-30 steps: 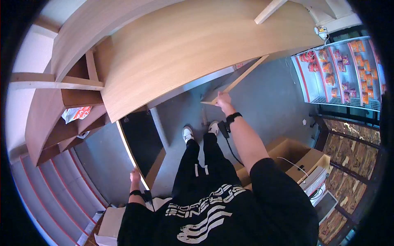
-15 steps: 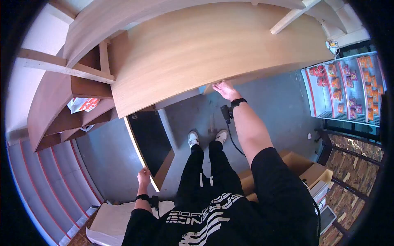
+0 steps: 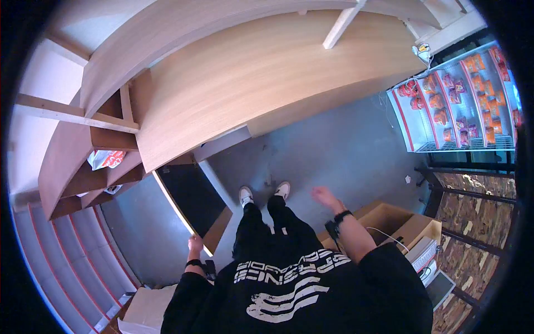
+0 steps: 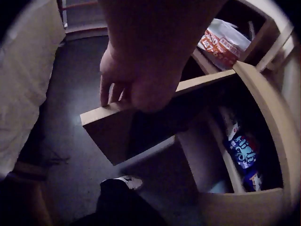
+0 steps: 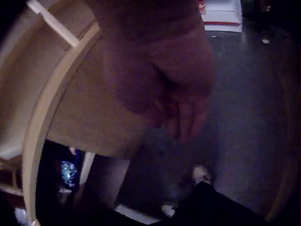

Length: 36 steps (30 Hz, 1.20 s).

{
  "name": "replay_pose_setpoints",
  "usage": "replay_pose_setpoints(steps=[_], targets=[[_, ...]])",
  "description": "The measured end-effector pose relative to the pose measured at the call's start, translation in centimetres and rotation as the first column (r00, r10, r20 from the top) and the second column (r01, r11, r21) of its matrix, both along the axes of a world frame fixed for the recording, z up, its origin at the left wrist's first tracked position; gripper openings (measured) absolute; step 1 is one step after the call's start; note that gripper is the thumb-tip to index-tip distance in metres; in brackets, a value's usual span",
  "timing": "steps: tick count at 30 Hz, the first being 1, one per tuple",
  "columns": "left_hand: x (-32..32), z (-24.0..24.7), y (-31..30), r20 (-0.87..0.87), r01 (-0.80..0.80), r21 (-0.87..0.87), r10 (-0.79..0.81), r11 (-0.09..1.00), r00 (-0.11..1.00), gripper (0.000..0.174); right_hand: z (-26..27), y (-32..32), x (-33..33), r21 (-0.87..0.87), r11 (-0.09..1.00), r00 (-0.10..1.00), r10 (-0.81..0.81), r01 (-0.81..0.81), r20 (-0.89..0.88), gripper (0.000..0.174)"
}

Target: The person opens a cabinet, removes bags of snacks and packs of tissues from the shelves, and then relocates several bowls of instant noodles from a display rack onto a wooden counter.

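My left hand (image 3: 195,243) grips the free edge of a cabinet door (image 3: 192,195) that stands swung out under the wooden counter. In the left wrist view the fingers lie over one side of that door (image 4: 106,141) and the thumb side over the other. Blue snack packets (image 4: 244,151) show inside the cabinet. My right hand (image 3: 327,199) hangs loosely over the floor, holding nothing. Its fingers are slightly bent in the right wrist view. Another door (image 3: 322,111) lies flush with the counter front, some way beyond this hand.
Above the doors spreads the wooden counter top (image 3: 267,67). At the left are shelves with a plastic bag (image 3: 107,160). A snack rack (image 3: 456,103) stands at the right. A cardboard box (image 3: 384,220) sits beside my right arm, and my shoes (image 3: 282,190) are below.
The right door has swung in flush with the counter front. My right hand has let go of it and drawn back towards my body. The left hand stays on its door.
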State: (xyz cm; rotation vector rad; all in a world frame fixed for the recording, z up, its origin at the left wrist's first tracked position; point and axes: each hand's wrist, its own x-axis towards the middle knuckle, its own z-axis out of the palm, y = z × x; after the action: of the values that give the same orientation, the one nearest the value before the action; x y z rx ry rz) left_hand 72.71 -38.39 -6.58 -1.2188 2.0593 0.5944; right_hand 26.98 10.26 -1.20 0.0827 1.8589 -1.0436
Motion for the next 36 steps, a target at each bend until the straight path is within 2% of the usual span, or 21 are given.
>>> replay_pose_setpoints(steps=[1,5,8,10,11,12,13,15,16,17,18,19,20,22,24,25,28,30,32,35,36], targets=[[-3.7,4.7,2.8,-0.016,-0.485,-0.02,0.485,0.874,0.875,0.039,-2.4,5.3,1.5,0.082,0.995,0.998,0.053,-0.05,-0.036,0.033],[-6.7,6.4,5.3,-0.051,-0.484,-0.096,0.481,0.87,0.875,0.038,-0.6,17.8,3.5,0.119,0.96,0.955,-0.267,0.252,0.131,0.034],[-7.4,4.2,5.2,0.055,-0.272,-0.044,0.274,0.961,0.96,0.035,-4.0,24.9,4.9,0.244,0.81,0.782,-0.582,0.532,0.226,0.034],[-8.4,1.6,4.3,0.135,-0.08,0.073,0.07,0.994,0.988,0.038,-4.6,25.6,3.9,0.227,0.811,0.794,-0.579,0.539,0.183,0.035],[-9.1,0.6,4.0,0.153,0.014,0.134,-0.035,0.991,0.988,0.04,-1.8,23.4,2.4,0.19,0.856,0.853,-0.507,0.481,0.126,0.036],[-10.5,0.2,5.0,0.165,-0.264,0.057,0.252,0.963,0.954,0.039,0.8,21.3,1.0,0.161,0.892,0.898,-0.436,0.423,0.06,0.037],[-12.1,0.4,6.1,0.159,-0.253,0.059,0.241,0.966,0.958,0.039,2.3,19.8,-0.4,0.135,0.905,0.912,-0.409,0.402,0.026,0.038],[-16.2,2.5,7.4,0.068,-0.583,0.06,0.579,0.81,0.812,0.035,3.6,18.0,-2.7,0.064,0.906,0.908,-0.419,0.418,0.017,0.04],[-18.0,3.2,7.6,0.064,-0.481,0.071,0.477,0.874,0.876,0.036,3.4,17.7,-3.7,0.024,0.9,0.9,-0.436,0.435,0.025,0.041],[-19.8,3.9,7.6,0.17,0.108,0.087,-0.122,0.99,0.978,0.038,3.6,17.4,-5.1,-0.047,0.889,0.89,-0.454,0.456,0.049,0.044],[-21.8,4.5,8.1,0.23,0.52,0.086,-0.525,0.85,0.819,0.039,3.8,17.2,-6.4,-0.053,0.882,0.883,-0.468,0.469,0.034,0.044],[-23.6,4.9,8.5,0.246,0.701,0.08,-0.695,0.709,0.675,0.041,4.6,17.0,-7.7,-0.024,0.893,0.893,-0.449,0.45,0.033,0.044],[-24.7,4.3,8.2,0.253,0.736,0.065,-0.725,0.674,0.641,0.042,5.2,17.1,-9.1,0.007,0.903,0.902,-0.43,0.43,0.033,0.045],[-25.4,-0.6,6.7,0.102,0.486,0.031,-0.487,0.873,0.868,0.047,6.0,18.3,-11.9,-0.001,0.896,0.896,-0.444,0.444,0.009,0.045],[-28.5,-0.3,7.6,0.147,0.514,-0.087,-0.5,0.853,0.854,0.048,6.8,20.0,-14.6,-0.002,0.889,0.889,-0.457,0.457,-0.013,0.044],[-30.8,1.7,9.1,0.269,0.603,-0.183,-0.55,0.777,0.791,0.048,7.5,20.9,-15.7,0.022,0.9,0.899,-0.434,0.436,-0.06,0.044],[-33.0,1.0,8.9,0.101,0.571,-0.238,-0.565,0.786,0.819,0.037,4.4,26.6,-17.2,0.038,0.941,0.927,-0.325,0.337,-0.186,0.044],[-37.1,1.3,9.9,0.138,0.507,-0.261,-0.488,0.822,0.862,0.04,4.0,28.8,-19.6,0.031,0.97,0.936,-0.224,0.241,-0.271,0.043],[-39.3,1.6,10.6,0.188,0.437,-0.278,-0.397,0.856,0.898,0.043,6.5,29.2,-20.8,0.187,0.876,0.896,-0.431,0.444,-0.106,0.042],[-41.7,2.0,11.0,0.177,0.36,-0.457,-0.313,0.814,0.933,0.074,8.5,29.4,-23.0,0.186,0.829,0.845,-0.535,0.527,-0.008,0.04],[-42.3,2.1,10.9,0.176,0.358,-0.46,-0.312,0.813,0.934,0.074,8.5,29.3,-23.7,0.183,0.83,0.845,-0.534,0.527,-0.008,0.04]])
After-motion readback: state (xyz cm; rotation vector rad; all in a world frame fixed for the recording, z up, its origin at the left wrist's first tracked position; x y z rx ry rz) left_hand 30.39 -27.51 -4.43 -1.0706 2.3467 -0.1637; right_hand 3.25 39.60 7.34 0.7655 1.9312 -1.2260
